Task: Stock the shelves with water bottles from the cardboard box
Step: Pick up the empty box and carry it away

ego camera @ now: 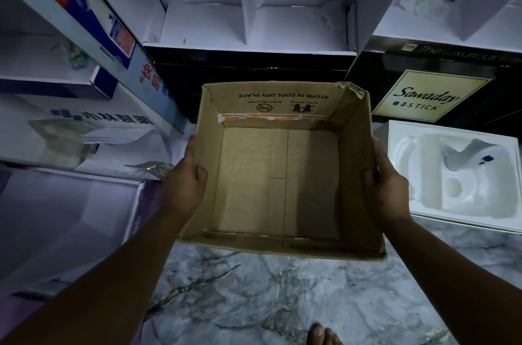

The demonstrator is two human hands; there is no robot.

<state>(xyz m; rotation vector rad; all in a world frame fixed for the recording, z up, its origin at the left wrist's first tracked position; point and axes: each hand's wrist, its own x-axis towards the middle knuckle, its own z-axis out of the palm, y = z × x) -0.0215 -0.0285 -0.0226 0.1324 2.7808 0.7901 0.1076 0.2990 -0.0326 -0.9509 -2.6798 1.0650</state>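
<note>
An open brown cardboard box (282, 107) is held above the marble floor, its inside bare with no bottles in it. My left hand (185, 180) grips its left wall, thumb hooked over the rim into the box. My right hand (385, 185) grips the right wall in the same way, fingers outside. No water bottles show anywhere in view. White shelf compartments (254, 25) stand behind the box, and what I can see of them holds nothing.
A black shelf base with a "Sawaday" sign (423, 96) stands at right. A white moulded tray (454, 172) lies on the floor by my right hand. Printed cartons (93, 17) and white boxes (70, 217) crowd the left. Grey marble floor (282, 294) lies below, with toes (322, 334) at the bottom edge.
</note>
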